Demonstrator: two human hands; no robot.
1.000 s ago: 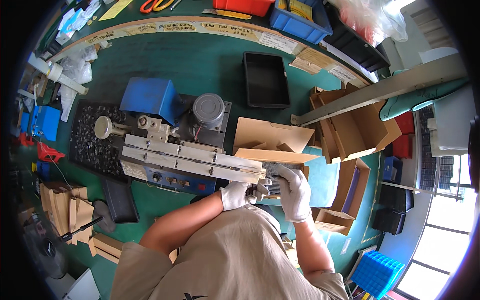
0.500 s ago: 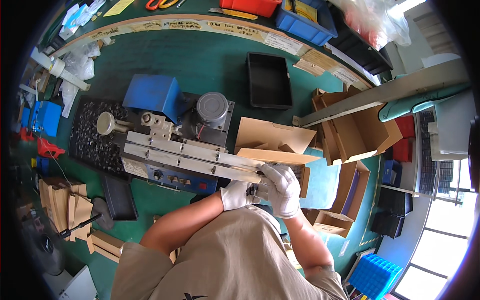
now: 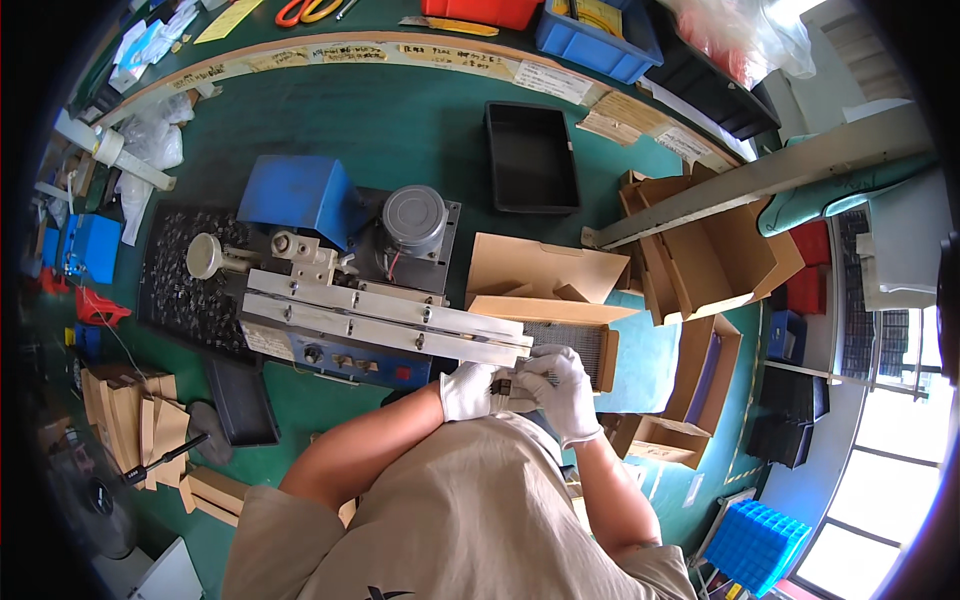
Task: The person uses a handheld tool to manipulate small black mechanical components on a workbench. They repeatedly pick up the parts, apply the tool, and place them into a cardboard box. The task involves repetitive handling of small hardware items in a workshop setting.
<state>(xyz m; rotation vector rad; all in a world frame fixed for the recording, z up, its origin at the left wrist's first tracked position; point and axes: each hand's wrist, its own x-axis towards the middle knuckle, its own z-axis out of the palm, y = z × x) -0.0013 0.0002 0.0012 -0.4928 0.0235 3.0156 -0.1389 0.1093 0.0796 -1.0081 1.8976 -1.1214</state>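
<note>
Both hands wear white gloves and meet in front of my body, below the right end of a long metal rail (image 3: 385, 325). In my left hand (image 3: 466, 392), the closed fingers grip small dark parts with thin pins (image 3: 502, 386). My right hand (image 3: 566, 398) is right beside them, its fingers bent and pressed together toward the parts. Whatever those fingertips hold is hidden. The rail belongs to a bench machine with a blue housing (image 3: 295, 195), a round grey motor (image 3: 414, 215) and a blue control panel (image 3: 375, 366).
A black tray heaped with small dark parts (image 3: 190, 275) lies at the machine's left. An open cardboard box (image 3: 607, 360) with grey rows inside stands just beyond my right hand. Another black tray (image 3: 533, 160) sits farther back. More cardboard boxes (image 3: 715, 250) and a slanting beam (image 3: 760, 175) occupy the right.
My right hand has come down off the rail's end to the small dark parts at my left hand. More of the box's grey rows now shows. The whole view has shifted slightly.
</note>
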